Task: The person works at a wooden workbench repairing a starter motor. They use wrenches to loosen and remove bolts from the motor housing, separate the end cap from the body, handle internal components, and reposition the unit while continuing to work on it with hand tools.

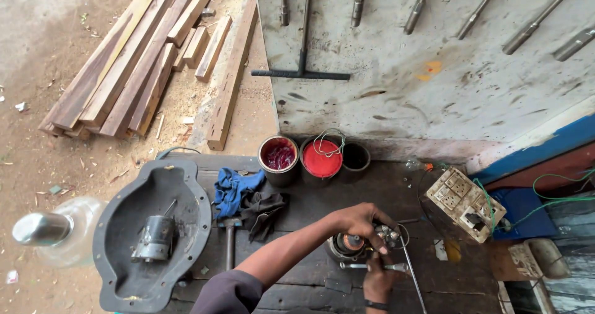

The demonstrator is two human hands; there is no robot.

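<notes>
Leftmost, at nine o'clock, a steel-capped bottle point(52, 232) lies off the bench point(310, 283). Next to it a dark metal pan point(118, 277) rests on the bench with a small grey motor point(155, 239) inside. At its two o'clock lie a blue rag point(234, 189) and a black rag point(260, 212), touching, with a hammer point(229, 239) just below them. Planks point(136, 60) are stacked on the ground at eleven o'clock. Three tins point(321, 158) stand in a row at the bench's far edge, at twelve o'clock.

Near six o'clock sits a round armature part point(347, 246). The left hand point(359, 222) reaches across from the left, its fingers curled over the part's top and right side. The right hand point(378, 280) comes up from below, closed around a metal rod point(374, 266) lying just beside the part; a thin wire point(412, 277) runs past it. At three o'clock a white switchboard point(462, 201) lies tilted, green wires point(558, 190) trailing right.
</notes>
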